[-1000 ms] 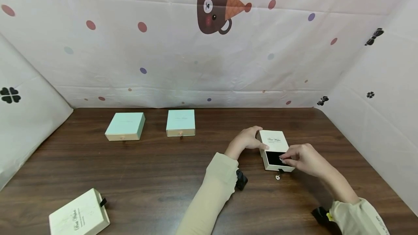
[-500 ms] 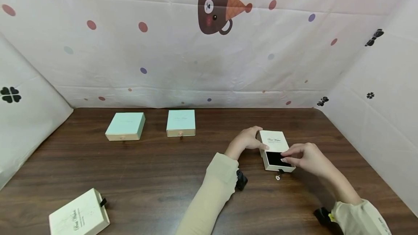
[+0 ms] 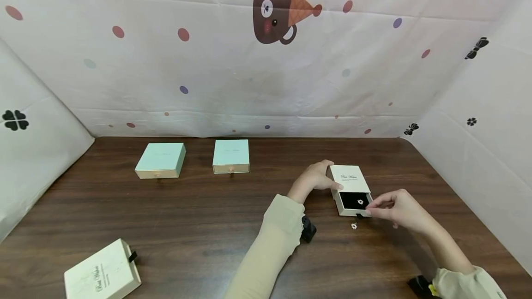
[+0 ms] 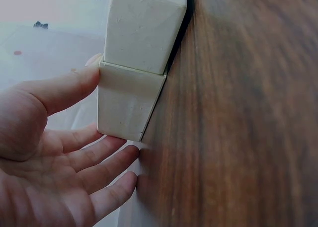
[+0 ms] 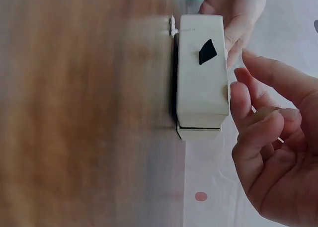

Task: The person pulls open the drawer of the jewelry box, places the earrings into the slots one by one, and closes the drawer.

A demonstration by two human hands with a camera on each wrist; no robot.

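A white gift box (image 3: 349,179) stands at the right of the table, its black-lined drawer (image 3: 349,200) pulled partly out toward me. In the drawer lies a small white flower-shaped earring (image 3: 360,202). Another flower earring (image 3: 354,226) is on the table before the drawer's black ribbon tab (image 5: 207,52). My left hand (image 3: 312,181) holds the box's sleeve (image 4: 129,100), thumb on its top and fingers round its back end. Beside the drawer's front right corner, my right hand (image 3: 396,209) holds nothing. Its fingers are loosely bent, thumb and index tips near the drawer rim.
Two mint-green boxes (image 3: 161,159) (image 3: 231,155) sit at the back of the table, left and centre. Another white box (image 3: 101,271) with a black tab lies at the front left. Patterned white cloth (image 3: 166,68) hangs behind and along both sides.
The right hand has let go of the flower earring inside the drawer and moved back toward the front right. The left hand stays on the box.
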